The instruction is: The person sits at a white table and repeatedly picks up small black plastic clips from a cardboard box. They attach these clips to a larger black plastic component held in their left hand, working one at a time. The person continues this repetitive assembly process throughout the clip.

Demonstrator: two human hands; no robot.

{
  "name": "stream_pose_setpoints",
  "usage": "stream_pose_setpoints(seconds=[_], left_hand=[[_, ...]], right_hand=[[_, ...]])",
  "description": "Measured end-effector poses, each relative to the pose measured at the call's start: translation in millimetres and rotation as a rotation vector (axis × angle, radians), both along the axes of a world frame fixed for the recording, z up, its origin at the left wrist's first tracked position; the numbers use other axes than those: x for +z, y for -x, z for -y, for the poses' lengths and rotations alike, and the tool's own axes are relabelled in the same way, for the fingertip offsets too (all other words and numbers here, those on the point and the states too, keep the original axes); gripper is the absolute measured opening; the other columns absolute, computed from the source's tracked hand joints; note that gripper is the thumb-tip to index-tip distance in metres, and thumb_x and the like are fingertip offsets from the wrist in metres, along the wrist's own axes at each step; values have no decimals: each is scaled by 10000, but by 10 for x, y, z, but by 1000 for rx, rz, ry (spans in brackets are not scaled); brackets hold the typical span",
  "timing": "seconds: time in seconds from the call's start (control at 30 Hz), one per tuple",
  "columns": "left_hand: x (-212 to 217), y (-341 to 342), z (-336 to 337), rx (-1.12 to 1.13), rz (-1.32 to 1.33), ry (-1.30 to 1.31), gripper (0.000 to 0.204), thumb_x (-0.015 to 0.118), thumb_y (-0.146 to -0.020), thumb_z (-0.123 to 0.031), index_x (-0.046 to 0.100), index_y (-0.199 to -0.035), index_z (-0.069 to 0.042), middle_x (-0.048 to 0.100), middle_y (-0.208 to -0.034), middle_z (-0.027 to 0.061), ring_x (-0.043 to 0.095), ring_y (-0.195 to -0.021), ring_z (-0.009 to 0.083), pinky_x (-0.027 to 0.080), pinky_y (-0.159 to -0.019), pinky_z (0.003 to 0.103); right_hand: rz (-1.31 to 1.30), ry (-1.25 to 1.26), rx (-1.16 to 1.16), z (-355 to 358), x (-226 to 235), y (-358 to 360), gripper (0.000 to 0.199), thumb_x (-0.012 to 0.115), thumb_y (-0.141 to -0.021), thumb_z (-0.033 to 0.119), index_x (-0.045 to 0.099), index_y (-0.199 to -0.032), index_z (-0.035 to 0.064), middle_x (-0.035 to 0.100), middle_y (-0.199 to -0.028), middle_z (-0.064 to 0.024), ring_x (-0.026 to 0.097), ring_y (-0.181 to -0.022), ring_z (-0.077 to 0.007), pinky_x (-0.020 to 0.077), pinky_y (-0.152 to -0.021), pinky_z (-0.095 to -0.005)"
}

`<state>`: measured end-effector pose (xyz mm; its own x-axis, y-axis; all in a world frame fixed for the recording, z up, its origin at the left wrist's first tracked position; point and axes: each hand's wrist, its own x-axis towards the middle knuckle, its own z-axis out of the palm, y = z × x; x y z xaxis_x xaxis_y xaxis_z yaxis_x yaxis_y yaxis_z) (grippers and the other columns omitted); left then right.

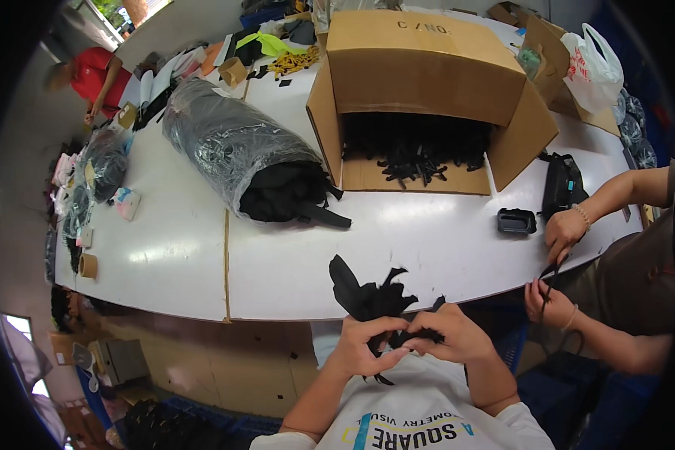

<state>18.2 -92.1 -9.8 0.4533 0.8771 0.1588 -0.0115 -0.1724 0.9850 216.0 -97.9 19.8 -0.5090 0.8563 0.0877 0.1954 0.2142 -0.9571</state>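
Close to my chest, at the table's front edge, my left hand (369, 346) grips a bunch of black fabric strips (371, 298) whose ends fan out above the fingers. Beside it my right hand (451, 333) is closed on the same black material, and a short dark end pokes out over its knuckles. The two hands nearly meet, thumbs toward each other. Parts of the strips lie hidden under my fingers. Farther off on the white table (292, 270), a clear plastic bag (225, 135) lies on its side with black fabric pieces (289, 191) spilling from its mouth.
An open cardboard box (424, 82) on its side holds many small black pieces (416, 166). At right, a co-worker's hands (562, 232) handle a black strip near a small black tray (517, 221) and a black pouch (562, 184). Another person in red (97, 79) is far left.
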Motion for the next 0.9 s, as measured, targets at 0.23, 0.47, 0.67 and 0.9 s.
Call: stream_pose_setpoints(seconds=[0.23, 0.47, 0.67, 0.9], left_hand=[[-108, -61, -106, -53, 21, -361, 207, 794, -686, -160, 629, -725, -39, 523, -584, 25, 499, -534, 150, 384, -497, 259], [27, -23, 22, -98, -75, -48, 181, 790, -683, -119, 628, -692, -41, 560, -614, 27, 500, -516, 154, 389, -492, 240], [-34, -77, -3, 83, -85, -584, 163, 783, -692, -93, 630, -691, -36, 624, -753, 49, 565, -597, 180, 445, -556, 247], [-262, -15, 131, 164, 5, -178, 156, 773, -675, -45, 657, -758, 19, 650, -757, 80, 610, -699, 126, 480, -639, 250]], right_hand=[[-190, 178, 107, -49, -107, -47, 232, 606, -869, 183, 594, -699, 25, 562, -505, -34, 547, -420, -144, 386, -419, -248], [-223, 201, 240, -43, -182, -32, 292, 578, -894, 204, 587, -676, 9, 510, -469, -28, 448, -371, -120, 315, -377, -258], [-533, 341, 94, 118, -445, 123, 279, 563, -911, 182, 568, -686, 17, 448, -471, 8, 373, -396, -73, 283, -392, -234], [-416, 180, -315, 235, -360, 332, 202, 537, -901, 87, 574, -722, 2, 484, -486, 2, 430, -406, -52, 312, -386, -222]])
